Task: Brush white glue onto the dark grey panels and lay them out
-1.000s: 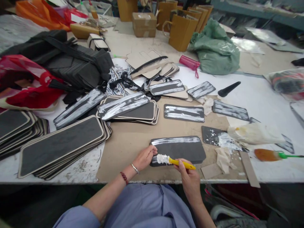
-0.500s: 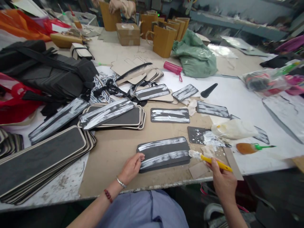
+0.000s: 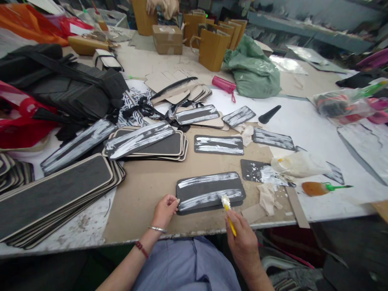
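Note:
A dark grey rectangular panel (image 3: 206, 190) with rounded corners lies on brown cardboard, streaked with white paste along its upper and lower parts. A second dark panel edge shows beneath it. My left hand (image 3: 165, 212) pinches the panel's left edge between thumb and fingers. In my right hand (image 3: 244, 240) is a yellow-handled brush (image 3: 232, 224), gripped with its white-loaded bristles over the panel's lower right part. To the right, a paste-spattered dark panel (image 3: 251, 170) lies partly under a whitish plastic bag (image 3: 304, 163).
Stacked dark panels (image 3: 60, 188) stand at the left. Another streaked panel (image 3: 218, 144) lies beyond the work. An amber bottle with a green nozzle (image 3: 313, 188) lies at the right. A brown box (image 3: 167, 39), bags and another person's hand (image 3: 151, 6) are at the back.
My right hand has brought the brush left, from beside the panel's right end to over its lower right part. My left hand stays at the left edge. The view has shifted slightly.

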`<action>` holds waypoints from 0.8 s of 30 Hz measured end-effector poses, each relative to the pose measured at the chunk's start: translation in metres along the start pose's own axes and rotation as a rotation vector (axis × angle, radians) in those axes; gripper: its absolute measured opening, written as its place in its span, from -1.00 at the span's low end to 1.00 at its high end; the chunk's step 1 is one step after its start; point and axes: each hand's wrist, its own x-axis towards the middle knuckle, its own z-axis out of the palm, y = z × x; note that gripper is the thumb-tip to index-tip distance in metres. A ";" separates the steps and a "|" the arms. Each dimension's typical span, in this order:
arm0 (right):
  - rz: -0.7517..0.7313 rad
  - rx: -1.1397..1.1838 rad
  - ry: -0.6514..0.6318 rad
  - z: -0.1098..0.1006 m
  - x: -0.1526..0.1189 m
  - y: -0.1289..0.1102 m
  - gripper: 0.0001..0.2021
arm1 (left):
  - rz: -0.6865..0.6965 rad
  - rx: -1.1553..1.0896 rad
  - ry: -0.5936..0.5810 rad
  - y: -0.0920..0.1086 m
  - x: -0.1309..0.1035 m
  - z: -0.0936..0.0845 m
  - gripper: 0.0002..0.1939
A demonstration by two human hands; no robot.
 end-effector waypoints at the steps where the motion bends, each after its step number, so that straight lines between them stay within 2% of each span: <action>1: -0.012 0.027 0.001 0.001 0.001 -0.011 -0.79 | -0.010 -0.009 -0.011 -0.001 0.000 0.000 -0.69; 6: -0.086 0.200 -0.021 0.012 0.000 -0.063 -0.72 | -0.054 -0.043 -0.051 -0.007 0.003 0.001 -0.71; 10: -0.127 0.390 -0.084 0.014 -0.001 -0.084 -0.70 | -0.103 -0.049 -0.095 -0.008 0.008 -0.001 -0.75; 12: -0.044 0.462 -0.070 0.016 0.005 -0.086 -0.74 | -0.130 -0.044 -0.125 -0.006 0.010 -0.004 -0.79; 15: 0.220 0.563 -0.020 0.029 0.022 -0.081 -0.82 | -0.136 -0.026 -0.165 -0.004 0.011 -0.009 -0.85; 17: 0.428 0.686 -0.028 0.041 0.032 -0.075 -0.78 | -0.123 -0.013 -0.172 -0.003 0.011 -0.010 -0.86; 19: 0.570 0.759 -0.043 0.050 0.037 -0.068 -0.72 | -0.114 -0.003 -0.169 -0.004 0.011 -0.011 -0.87; 21: 0.599 0.695 -0.033 0.051 0.039 -0.062 -0.69 | -0.113 0.000 -0.162 -0.005 0.010 -0.010 -0.89; 24: 0.564 0.568 0.012 0.046 0.041 -0.063 -0.71 | -0.115 -0.002 -0.152 -0.007 0.009 -0.009 -0.90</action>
